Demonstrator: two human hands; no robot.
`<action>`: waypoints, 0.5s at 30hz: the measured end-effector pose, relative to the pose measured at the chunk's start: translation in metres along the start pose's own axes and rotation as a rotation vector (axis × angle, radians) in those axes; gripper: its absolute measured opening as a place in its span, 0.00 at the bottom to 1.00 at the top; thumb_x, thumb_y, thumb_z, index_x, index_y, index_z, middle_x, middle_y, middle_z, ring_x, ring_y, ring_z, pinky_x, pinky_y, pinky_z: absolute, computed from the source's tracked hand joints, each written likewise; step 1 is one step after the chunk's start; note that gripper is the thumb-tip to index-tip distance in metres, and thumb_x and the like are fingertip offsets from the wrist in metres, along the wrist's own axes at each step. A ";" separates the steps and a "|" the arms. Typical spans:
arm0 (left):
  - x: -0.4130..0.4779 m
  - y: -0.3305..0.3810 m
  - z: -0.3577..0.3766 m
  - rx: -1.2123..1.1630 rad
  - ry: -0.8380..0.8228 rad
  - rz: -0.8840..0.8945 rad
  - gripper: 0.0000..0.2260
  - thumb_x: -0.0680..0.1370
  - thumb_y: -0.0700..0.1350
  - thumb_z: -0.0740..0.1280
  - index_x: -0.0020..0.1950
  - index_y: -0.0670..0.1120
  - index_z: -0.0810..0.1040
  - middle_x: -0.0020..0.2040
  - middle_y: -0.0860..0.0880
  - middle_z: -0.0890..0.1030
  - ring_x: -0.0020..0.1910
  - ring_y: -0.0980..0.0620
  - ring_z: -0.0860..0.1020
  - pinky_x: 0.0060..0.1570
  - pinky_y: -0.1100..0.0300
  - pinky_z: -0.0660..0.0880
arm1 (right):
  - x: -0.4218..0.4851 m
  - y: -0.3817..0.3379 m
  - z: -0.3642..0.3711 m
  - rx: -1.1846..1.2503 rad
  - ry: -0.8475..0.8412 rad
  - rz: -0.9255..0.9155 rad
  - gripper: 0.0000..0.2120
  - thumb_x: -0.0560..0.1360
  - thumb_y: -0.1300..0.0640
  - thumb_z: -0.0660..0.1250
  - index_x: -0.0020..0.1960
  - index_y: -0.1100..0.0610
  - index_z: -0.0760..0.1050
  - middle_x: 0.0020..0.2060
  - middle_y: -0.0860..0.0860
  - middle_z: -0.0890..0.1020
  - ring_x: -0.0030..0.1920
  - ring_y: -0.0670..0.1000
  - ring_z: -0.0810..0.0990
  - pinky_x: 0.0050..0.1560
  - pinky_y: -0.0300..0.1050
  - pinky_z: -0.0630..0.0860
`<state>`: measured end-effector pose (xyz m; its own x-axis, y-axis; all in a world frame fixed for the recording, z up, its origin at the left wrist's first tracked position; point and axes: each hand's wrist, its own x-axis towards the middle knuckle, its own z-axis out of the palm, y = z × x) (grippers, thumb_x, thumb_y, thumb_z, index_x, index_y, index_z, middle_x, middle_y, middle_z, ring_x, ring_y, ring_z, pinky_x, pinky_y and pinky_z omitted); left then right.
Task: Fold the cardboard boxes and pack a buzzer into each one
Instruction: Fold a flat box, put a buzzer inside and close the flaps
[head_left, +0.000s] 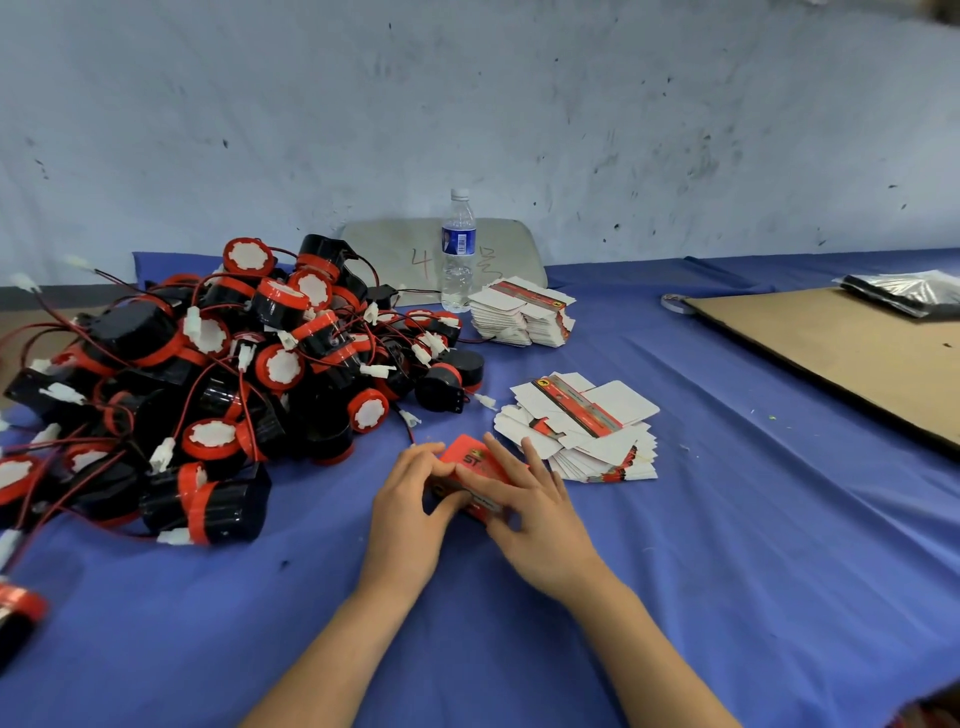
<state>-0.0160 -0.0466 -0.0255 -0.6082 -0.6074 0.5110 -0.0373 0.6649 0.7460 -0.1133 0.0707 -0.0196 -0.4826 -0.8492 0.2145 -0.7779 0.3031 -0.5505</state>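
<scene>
A small red cardboard box (474, 457) with black lettering stands on the blue cloth between my hands. My left hand (410, 514) grips its left side, thumb curled against the front. My right hand (530, 514) lies over its right side, fingers spread on the top and thumb pinching the near edge. A large heap of black buzzers (228, 384) with red rims, white caps and red-black wires fills the left of the table. Two stacks of flat unfolded boxes lie to the right: a near stack (587, 426) just beyond my right hand and a far stack (524, 312).
A clear water bottle (458, 254) stands behind the far stack, in front of a grey board (384, 249) leaning on the wall. A brown cardboard sheet (841, 343) lies at the right with a dark plastic bag (909, 291) on it. The blue cloth (727, 519) covers the table.
</scene>
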 end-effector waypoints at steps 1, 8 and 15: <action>0.001 -0.001 0.000 0.003 0.008 0.008 0.14 0.70 0.32 0.74 0.44 0.50 0.76 0.54 0.62 0.75 0.52 0.60 0.77 0.53 0.70 0.72 | -0.003 0.000 0.003 -0.019 0.034 -0.012 0.33 0.78 0.58 0.61 0.64 0.22 0.53 0.70 0.28 0.46 0.78 0.47 0.43 0.76 0.55 0.48; 0.002 -0.002 -0.001 -0.080 0.039 -0.001 0.12 0.70 0.44 0.78 0.45 0.50 0.75 0.47 0.53 0.74 0.46 0.58 0.75 0.46 0.70 0.71 | -0.006 0.000 0.001 0.397 0.385 0.100 0.19 0.75 0.57 0.70 0.63 0.42 0.73 0.58 0.43 0.78 0.58 0.42 0.76 0.57 0.38 0.74; -0.007 0.009 0.003 -0.177 -0.316 -0.002 0.26 0.65 0.56 0.78 0.59 0.63 0.71 0.57 0.63 0.76 0.56 0.65 0.75 0.49 0.76 0.70 | -0.008 -0.005 -0.005 0.728 0.508 0.225 0.11 0.77 0.52 0.61 0.40 0.52 0.78 0.36 0.48 0.81 0.39 0.45 0.78 0.39 0.38 0.74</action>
<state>-0.0147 -0.0353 -0.0237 -0.8242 -0.4259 0.3732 0.0826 0.5616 0.8233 -0.1077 0.0778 -0.0148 -0.8451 -0.4585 0.2750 -0.2817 -0.0554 -0.9579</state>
